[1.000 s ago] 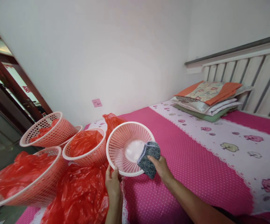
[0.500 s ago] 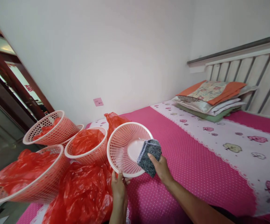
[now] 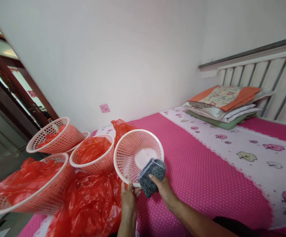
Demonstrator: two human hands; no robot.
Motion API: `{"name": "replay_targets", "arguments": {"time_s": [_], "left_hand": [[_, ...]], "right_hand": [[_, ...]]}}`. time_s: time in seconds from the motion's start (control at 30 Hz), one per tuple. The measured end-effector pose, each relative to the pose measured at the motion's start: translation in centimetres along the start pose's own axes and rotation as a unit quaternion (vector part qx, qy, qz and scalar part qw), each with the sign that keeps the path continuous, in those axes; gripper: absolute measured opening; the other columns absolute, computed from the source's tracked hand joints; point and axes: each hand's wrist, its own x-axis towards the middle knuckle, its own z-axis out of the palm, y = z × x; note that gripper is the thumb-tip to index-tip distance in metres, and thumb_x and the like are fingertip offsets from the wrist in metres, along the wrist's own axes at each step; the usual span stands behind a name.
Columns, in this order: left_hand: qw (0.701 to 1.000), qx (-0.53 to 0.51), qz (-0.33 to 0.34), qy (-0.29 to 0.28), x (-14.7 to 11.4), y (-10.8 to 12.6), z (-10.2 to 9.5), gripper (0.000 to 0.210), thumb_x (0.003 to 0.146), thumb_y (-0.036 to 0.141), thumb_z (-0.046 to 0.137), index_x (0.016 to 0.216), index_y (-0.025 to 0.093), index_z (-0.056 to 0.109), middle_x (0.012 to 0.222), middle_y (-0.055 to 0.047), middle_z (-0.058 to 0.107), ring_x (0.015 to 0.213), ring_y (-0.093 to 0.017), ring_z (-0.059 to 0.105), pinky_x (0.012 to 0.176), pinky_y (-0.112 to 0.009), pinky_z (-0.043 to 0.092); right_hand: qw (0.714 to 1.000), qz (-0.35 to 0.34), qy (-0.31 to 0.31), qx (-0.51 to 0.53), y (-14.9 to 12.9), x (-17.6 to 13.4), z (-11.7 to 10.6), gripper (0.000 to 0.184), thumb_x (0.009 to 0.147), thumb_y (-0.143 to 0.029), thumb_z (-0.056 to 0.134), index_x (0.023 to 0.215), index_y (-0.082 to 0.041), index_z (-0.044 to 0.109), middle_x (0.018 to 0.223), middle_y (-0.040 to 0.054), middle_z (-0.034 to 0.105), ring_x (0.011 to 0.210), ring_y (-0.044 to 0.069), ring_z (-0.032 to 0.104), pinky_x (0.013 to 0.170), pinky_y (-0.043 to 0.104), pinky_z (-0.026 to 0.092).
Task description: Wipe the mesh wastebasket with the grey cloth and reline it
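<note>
A pink plastic mesh basket (image 3: 123, 154) leans tilted toward me on the bed, its inside showing. My left hand (image 3: 129, 197) grips its near rim, thumb on top and fingers underneath. In my right hand (image 3: 164, 189) is a folded dark grey cloth (image 3: 151, 179) with a pale edge, held between thumb and fingers. The cloth covers the basket's lower right rim; whether it touches the rim I cannot tell. Beside my left forearm lies a crumpled red plastic bag (image 3: 91, 204).
On the left stand more pink baskets (image 3: 47, 191) with red bags inside, some stacked. Another red bag (image 3: 121, 128) pokes up behind the held basket. Folded bedding (image 3: 221, 102) lies at the back right, near the headboard (image 3: 261, 74). A white wall (image 3: 133, 65) borders the pink bedspread (image 3: 194, 171).
My right hand has moved the cloth left and down, toward my left hand, uncovering more of the basket's bottom. The left hand still grips the rim.
</note>
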Motion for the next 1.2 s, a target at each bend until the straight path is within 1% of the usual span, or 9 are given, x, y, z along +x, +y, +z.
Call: {"name": "replay_targets", "arguments": {"time_s": [0.13, 0.23, 0.33, 0.43, 0.53, 0.67, 0.9, 1.03, 1.2], "left_hand": [[1.0, -0.015, 0.006, -0.011, -0.4, -0.5, 0.1, 0.062, 0.075, 0.04, 0.088, 0.124, 0.025, 0.054, 0.066, 0.004, 0.071, 0.044, -0.011, 0.059, 0.049, -0.021, 0.045], [1.0, -0.014, 0.0, 0.005, -0.8, -0.8, 0.2, 0.063, 0.075, 0.039, 0.087, 0.127, 0.026, 0.054, 0.071, 0.001, 0.075, 0.045, -0.012, 0.061, 0.047, -0.022, 0.044], [1.0, -0.017, -0.005, 0.016, -1.0, -1.0, 0.2, 0.06, 0.076, 0.036, 0.086, 0.126, 0.026, 0.055, 0.074, -0.001, 0.076, 0.047, -0.013, 0.063, 0.048, -0.023, 0.046], [1.0, -0.026, -0.001, 0.007, -1.0, -0.9, 0.4, 0.057, 0.075, 0.033, 0.087, 0.124, 0.025, 0.057, 0.075, -0.002, 0.077, 0.05, -0.014, 0.066, 0.052, -0.024, 0.05], [1.0, -0.022, -0.012, 0.003, -0.8, -0.3, 0.5, 0.052, 0.073, 0.029, 0.087, 0.117, 0.021, 0.06, 0.075, -0.004, 0.078, 0.054, -0.017, 0.07, 0.056, -0.027, 0.055], [0.999, -0.017, -0.003, 0.04, -0.1, 1.1, -0.2, 0.049, 0.075, 0.028, 0.085, 0.115, 0.019, 0.059, 0.075, -0.003, 0.077, 0.055, -0.016, 0.07, 0.059, -0.027, 0.056], [0.997, 0.012, 0.067, 0.029, 0.2, 2.8, -1.1, 0.086, 0.066, 0.037, 0.095, 0.14, 0.018, 0.053, 0.063, 0.007, 0.068, 0.049, -0.011, 0.059, 0.055, -0.023, 0.052], [0.995, 0.059, 0.077, -0.015, 0.4, 2.8, -0.7, 0.085, 0.065, 0.045, 0.093, 0.137, 0.018, 0.055, 0.07, 0.003, 0.072, 0.049, -0.013, 0.063, 0.049, -0.023, 0.047], [0.992, 0.092, 0.058, -0.067, 0.3, 2.9, -0.8, 0.082, 0.067, 0.047, 0.093, 0.132, 0.019, 0.053, 0.069, 0.003, 0.071, 0.052, -0.015, 0.068, 0.045, -0.019, 0.04]], "right_hand": [[0.996, 0.071, -0.045, 0.028, 0.8, -0.9, 0.1, 0.062, 0.062, -0.05, 0.095, 0.111, -0.019, 0.073, 0.112, 0.0127, 0.081, 0.104, 0.037, 0.077, 0.089, 0.05, 0.064], [0.992, 0.106, -0.069, 0.02, 1.3, -1.1, 0.0, 0.065, 0.061, -0.048, 0.095, 0.114, -0.019, 0.073, 0.115, 0.0151, 0.081, 0.104, 0.038, 0.077, 0.087, 0.053, 0.064], [0.992, 0.107, -0.069, 0.009, 1.3, -1.0, -0.1, 0.066, 0.055, -0.045, 0.096, 0.11, -0.017, 0.074, 0.107, 0.0154, 0.082, 0.101, 0.039, 0.077, 0.087, 0.053, 0.063], [0.996, 0.077, -0.038, -0.001, 0.7, -0.8, -0.1, 0.058, 0.059, -0.042, 0.092, 0.109, -0.019, 0.074, 0.106, 0.0126, 0.082, 0.099, 0.035, 0.077, 0.086, 0.048, 0.063], [0.999, 0.037, 0.006, -0.028, -0.1, -0.6, -0.2, 0.04, 0.065, -0.039, 0.085, 0.098, -0.018, 0.077, 0.097, 0.0092, 0.082, 0.09, 0.03, 0.077, 0.08, 0.041, 0.063], [0.997, 0.006, 0.048, -0.055, -1.2, 0.1, -0.8, 0.025, 0.064, -0.036, 0.08, 0.081, -0.018, 0.075, 0.08, 0.0063, 0.08, 0.073, 0.026, 0.074, 0.068, 0.036, 0.06], [0.993, -0.039, 0.091, -0.064, -4.3, 1.6, -2.4, 0.032, 0.063, -0.039, 0.081, 0.086, -0.018, 0.076, 0.082, 0.0066, 0.081, 0.074, 0.028, 0.075, 0.067, 0.036, 0.061], [0.99, -0.059, 0.108, -0.073, -5.4, 2.2, -3.1, 0.039, 0.063, -0.042, 0.082, 0.093, -0.018, 0.075, 0.086, 0.0072, 0.082, 0.075, 0.029, 0.076, 0.067, 0.038, 0.062], [0.985, -0.076, 0.121, -0.097, -4.7, 2.6, -3.8, 0.05, 0.067, -0.051, 0.083, 0.102, -0.017, 0.076, 0.095, 0.0099, 0.083, 0.085, 0.032, 0.078, 0.076, 0.041, 0.064]]}}
